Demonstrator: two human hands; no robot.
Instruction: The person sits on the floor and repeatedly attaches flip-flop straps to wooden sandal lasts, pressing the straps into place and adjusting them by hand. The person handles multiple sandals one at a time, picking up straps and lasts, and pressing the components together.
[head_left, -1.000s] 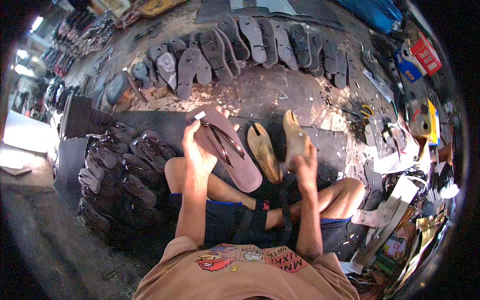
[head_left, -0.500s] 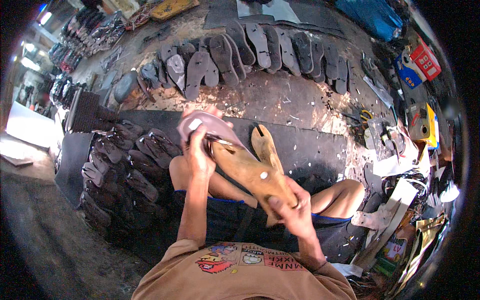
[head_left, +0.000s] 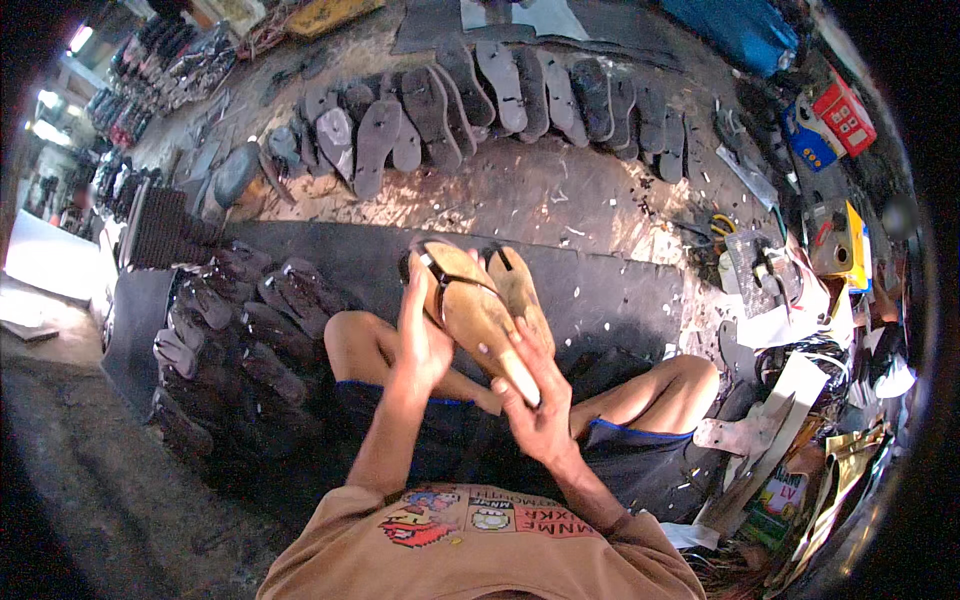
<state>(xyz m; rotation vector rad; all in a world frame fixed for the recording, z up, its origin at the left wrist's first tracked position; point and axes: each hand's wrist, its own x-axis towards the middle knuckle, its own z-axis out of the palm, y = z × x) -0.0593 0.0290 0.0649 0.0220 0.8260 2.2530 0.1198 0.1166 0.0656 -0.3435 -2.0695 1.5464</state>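
Observation:
A wooden shoe last (head_left: 468, 305) is held tilted over my lap, its front end pointing away from me. Thin dark sandal straps (head_left: 448, 278) cross over its front part. My left hand (head_left: 425, 340) grips the front part from the left side, most of its fingers hidden behind the wood. At the near, narrower end my right hand (head_left: 540, 400) is closed around the last, thumb on one side and fingers on the other. A second wooden last (head_left: 522, 295) with a dark slot at its tip is just beyond, partly covered by the held one and my right hand.
Several flat dark soles (head_left: 430, 115) stand in a row at the far side. Finished-looking dark sandals (head_left: 272, 325) are piled on the left. A black mat (head_left: 620, 295) lies before my legs. On the right are yellow-handled scissors (head_left: 722, 228), boxes (head_left: 840, 245) and offcuts (head_left: 765, 440).
The last has turned over in my hands: the mauve sole that showed at its front is out of sight, and the straps now face up. Both hands have drawn closer together.

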